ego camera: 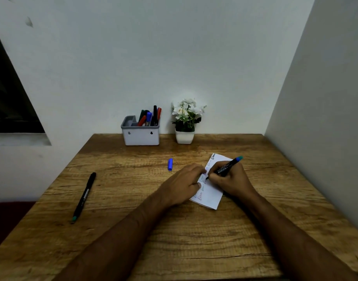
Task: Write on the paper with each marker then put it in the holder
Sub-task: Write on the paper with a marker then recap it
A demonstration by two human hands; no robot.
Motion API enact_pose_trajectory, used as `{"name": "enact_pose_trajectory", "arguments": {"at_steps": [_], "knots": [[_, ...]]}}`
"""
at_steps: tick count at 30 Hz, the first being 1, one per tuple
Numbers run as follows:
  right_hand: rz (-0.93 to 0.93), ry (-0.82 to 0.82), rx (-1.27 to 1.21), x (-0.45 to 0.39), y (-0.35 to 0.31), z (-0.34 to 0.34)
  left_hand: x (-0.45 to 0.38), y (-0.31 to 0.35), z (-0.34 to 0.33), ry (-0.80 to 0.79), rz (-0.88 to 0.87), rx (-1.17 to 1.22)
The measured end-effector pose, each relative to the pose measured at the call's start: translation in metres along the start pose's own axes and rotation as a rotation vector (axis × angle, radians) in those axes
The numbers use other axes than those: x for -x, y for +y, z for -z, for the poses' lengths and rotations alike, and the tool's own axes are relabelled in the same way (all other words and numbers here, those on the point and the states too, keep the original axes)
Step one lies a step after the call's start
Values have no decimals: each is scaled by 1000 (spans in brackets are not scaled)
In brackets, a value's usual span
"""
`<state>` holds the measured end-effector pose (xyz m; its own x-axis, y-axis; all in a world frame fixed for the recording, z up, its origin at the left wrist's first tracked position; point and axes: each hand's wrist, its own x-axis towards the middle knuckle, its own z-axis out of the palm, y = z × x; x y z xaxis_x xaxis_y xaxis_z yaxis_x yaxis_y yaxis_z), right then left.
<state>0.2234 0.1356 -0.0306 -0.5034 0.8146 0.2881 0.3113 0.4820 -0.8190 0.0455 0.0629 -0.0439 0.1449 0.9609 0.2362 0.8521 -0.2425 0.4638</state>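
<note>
Now black marker [226, 167], teal end, tip on scribbled white paper [211, 194]

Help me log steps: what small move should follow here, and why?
Probably finish the stroke, then lift the marker and reach for the blue cap. The right hand grips it uncapped, tip on the paper, which the left hand steadies.
</note>
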Motion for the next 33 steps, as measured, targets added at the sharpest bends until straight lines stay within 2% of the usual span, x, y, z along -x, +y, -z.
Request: {"name": "enact_pose_trajectory", "arguments": {"at_steps": [23,29,33], "knots": [[-17,76,11,0,2,1,0,2,1,-18,26,-5],[-94,180,-140,-2,4,2,1,1,2,2,36,21],[-54,233,-244,-2,3,6,2,0,1,24,39,59]]}}
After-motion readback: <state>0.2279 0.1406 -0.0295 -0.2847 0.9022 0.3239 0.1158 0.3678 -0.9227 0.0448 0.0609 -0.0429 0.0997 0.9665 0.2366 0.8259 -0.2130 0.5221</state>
